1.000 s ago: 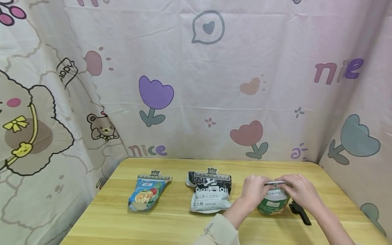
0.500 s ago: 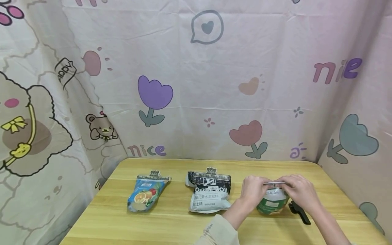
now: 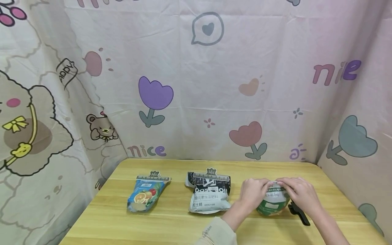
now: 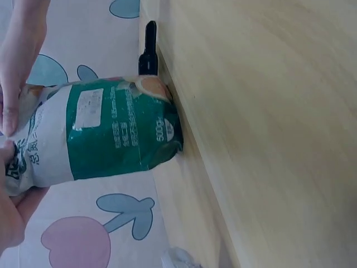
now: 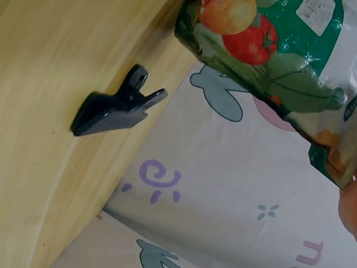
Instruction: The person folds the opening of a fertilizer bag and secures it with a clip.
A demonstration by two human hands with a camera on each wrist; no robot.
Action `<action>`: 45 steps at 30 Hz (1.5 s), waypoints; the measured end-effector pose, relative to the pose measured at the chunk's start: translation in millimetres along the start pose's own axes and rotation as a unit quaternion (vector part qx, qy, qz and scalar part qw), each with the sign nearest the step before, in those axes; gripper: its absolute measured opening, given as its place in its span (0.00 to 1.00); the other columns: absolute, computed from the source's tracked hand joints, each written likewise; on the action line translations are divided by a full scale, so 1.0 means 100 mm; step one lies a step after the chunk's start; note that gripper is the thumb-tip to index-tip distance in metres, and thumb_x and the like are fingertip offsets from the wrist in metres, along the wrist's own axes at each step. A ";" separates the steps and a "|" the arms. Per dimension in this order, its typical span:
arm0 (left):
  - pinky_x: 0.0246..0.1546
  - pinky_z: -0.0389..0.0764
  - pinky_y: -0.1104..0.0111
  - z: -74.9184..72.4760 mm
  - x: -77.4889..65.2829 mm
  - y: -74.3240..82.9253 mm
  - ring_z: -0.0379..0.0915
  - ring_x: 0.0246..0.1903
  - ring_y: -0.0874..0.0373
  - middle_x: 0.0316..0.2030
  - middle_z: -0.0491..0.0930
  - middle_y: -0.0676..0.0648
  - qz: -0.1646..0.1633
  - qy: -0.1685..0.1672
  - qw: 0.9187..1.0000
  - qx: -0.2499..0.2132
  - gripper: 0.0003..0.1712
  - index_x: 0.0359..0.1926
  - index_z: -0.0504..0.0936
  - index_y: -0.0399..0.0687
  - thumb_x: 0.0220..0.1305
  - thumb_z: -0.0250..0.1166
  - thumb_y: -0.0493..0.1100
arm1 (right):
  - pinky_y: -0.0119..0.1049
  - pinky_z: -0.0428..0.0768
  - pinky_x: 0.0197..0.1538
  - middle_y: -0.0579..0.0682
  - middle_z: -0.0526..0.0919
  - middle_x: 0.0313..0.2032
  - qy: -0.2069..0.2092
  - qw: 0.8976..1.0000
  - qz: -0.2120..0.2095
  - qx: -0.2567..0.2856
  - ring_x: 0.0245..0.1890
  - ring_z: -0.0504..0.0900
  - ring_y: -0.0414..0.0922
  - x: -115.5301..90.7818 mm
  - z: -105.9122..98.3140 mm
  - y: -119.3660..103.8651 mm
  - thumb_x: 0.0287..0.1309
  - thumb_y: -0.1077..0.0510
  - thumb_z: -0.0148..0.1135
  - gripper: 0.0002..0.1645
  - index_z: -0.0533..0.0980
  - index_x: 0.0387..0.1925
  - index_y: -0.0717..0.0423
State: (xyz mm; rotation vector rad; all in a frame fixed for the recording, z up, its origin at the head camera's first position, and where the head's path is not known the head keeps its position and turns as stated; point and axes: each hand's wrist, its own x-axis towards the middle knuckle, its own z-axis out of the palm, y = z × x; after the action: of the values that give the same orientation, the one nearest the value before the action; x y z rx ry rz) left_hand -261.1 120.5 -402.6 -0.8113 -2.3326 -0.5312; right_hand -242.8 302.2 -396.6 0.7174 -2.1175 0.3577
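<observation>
A green and white plastic bag (image 3: 272, 205) with printed fruit and vegetables stands upright on the right part of the table. My left hand (image 3: 253, 193) pinches its top edge at the left corner. At the right corner, my right hand (image 3: 300, 194) pinches the same edge between thumb and fingers. The left wrist view shows the bag's green front (image 4: 111, 128) with both hands at its top. Beside the bag lies a black clip (image 3: 299, 213), apart from my right hand; its jaws look closed in the right wrist view. The bag's opening is hidden.
Left of the hands, a black and white bag (image 3: 210, 196) lies with a decorated clip (image 3: 212, 175) across its top. Further left is a blue fruit-printed bag (image 3: 146, 195) with a similar clip (image 3: 154, 177). A patterned cloth (image 3: 196, 85) hangs behind the wooden table (image 3: 131, 228).
Both hands still pinch the bag's top. Its pale top edge has tipped back, and more of the printed upper front now shows between the hands. The black clip has stayed put.
</observation>
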 end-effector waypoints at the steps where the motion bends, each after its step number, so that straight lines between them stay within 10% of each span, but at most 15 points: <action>1: 0.25 0.69 0.84 0.00 0.00 0.01 0.76 0.24 0.72 0.28 0.82 0.63 -0.007 0.004 1.000 -0.006 0.14 0.34 0.85 0.61 0.64 0.55 0.55 | 0.44 0.76 0.26 0.48 0.83 0.26 0.008 1.000 -0.004 -0.003 0.25 0.79 0.48 0.00 0.01 0.00 0.62 0.45 0.51 0.20 0.82 0.29 0.53; 5: 0.25 0.69 0.83 0.00 0.02 0.01 0.76 0.24 0.71 0.28 0.82 0.62 -0.023 -0.004 1.000 -0.013 0.15 0.34 0.86 0.61 0.64 0.54 0.56 | 0.44 0.77 0.24 0.48 0.83 0.25 0.012 1.000 -0.019 -0.007 0.24 0.79 0.48 0.01 0.03 0.02 0.64 0.41 0.44 0.27 0.82 0.29 0.54; 10: 0.33 0.72 0.82 -0.05 0.04 -0.05 0.76 0.33 0.71 0.33 0.82 0.61 -0.041 -0.060 0.993 -0.093 0.16 0.39 0.85 0.58 0.66 0.52 0.54 | 0.26 0.74 0.40 0.46 0.83 0.30 -0.015 1.000 0.008 0.025 0.31 0.79 0.45 -0.01 -0.07 0.07 0.54 0.61 0.62 0.04 0.81 0.32 0.55; 19: 0.38 0.73 0.81 -0.08 0.02 -0.10 0.76 0.37 0.70 0.35 0.82 0.58 -0.059 -0.061 0.985 -0.153 0.15 0.42 0.85 0.53 0.67 0.52 0.50 | 0.29 0.75 0.38 0.49 0.83 0.31 -0.017 0.999 0.037 -0.001 0.31 0.80 0.48 -0.03 -0.12 0.09 0.41 0.69 0.68 0.12 0.82 0.32 0.57; 26: 0.42 0.71 0.80 -0.11 0.00 -0.19 0.74 0.42 0.70 0.40 0.81 0.59 -0.072 -0.096 0.970 -0.209 0.16 0.45 0.84 0.52 0.66 0.53 0.51 | 0.13 0.68 0.41 0.47 0.82 0.31 -0.044 0.997 0.054 0.041 0.33 0.79 0.39 -0.06 -0.19 0.19 0.40 0.77 0.65 0.17 0.81 0.33 0.57; 36: 0.40 0.71 0.82 -0.15 0.06 -0.14 0.74 0.42 0.70 0.43 0.80 0.61 -0.059 -0.122 0.978 -0.159 0.16 0.48 0.82 0.56 0.57 0.66 0.47 | 0.43 0.77 0.32 0.44 0.81 0.33 -0.128 0.989 0.073 0.025 0.30 0.76 0.36 -0.01 -0.24 0.15 0.41 0.64 0.71 0.16 0.80 0.37 0.53; 45: 0.33 0.69 0.86 -0.08 0.04 -0.15 0.73 0.35 0.74 0.37 0.82 0.60 -0.050 -0.116 0.976 -0.177 0.14 0.44 0.84 0.55 0.55 0.65 0.47 | 0.34 0.75 0.25 0.45 0.81 0.28 -0.106 0.991 0.079 0.024 0.26 0.76 0.37 0.03 -0.17 0.09 0.34 0.68 0.73 0.15 0.80 0.27 0.51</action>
State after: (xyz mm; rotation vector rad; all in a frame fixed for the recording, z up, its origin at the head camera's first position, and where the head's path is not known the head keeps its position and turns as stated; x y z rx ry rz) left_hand -269.9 107.0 -396.2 -0.9646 -2.5397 -0.9610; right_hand -238.6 316.6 -384.3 0.6402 -2.3822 0.4366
